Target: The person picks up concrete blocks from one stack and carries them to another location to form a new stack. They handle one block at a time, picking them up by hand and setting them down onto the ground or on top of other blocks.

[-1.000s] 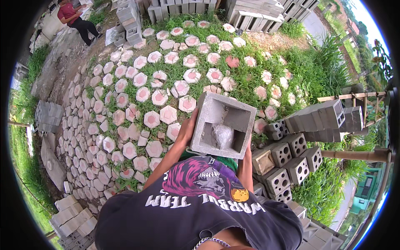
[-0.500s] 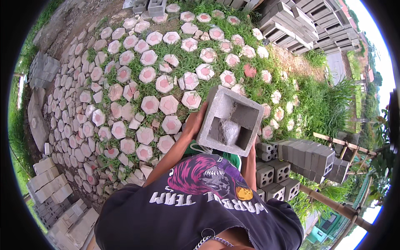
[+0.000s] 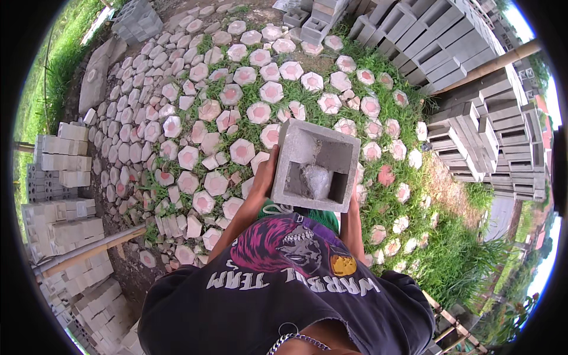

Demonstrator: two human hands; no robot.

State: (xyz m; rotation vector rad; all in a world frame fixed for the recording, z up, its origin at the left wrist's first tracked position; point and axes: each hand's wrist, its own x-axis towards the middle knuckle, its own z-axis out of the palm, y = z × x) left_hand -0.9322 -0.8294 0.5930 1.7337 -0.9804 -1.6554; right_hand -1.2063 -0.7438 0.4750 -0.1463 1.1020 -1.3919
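Note:
A grey hollow concrete block is held in front of my waist, its open cavities facing up. My left hand is pressed along the block's left side. My right hand grips the right side, with its fingers mostly hidden behind the block. Inside the cavities lies a crumpled, shiny, clear-plastic-like lump.
Hexagonal pavers with pinkish centres cover the grassy ground ahead. Tall stacks of hollow blocks rise at the far right, beside a bamboo pole. More stacked blocks stand at left, with another pole across them.
My body has turned to the left, so the surroundings swing clockwise in view. The block stays between both hands and has shifted slightly left in the picture.

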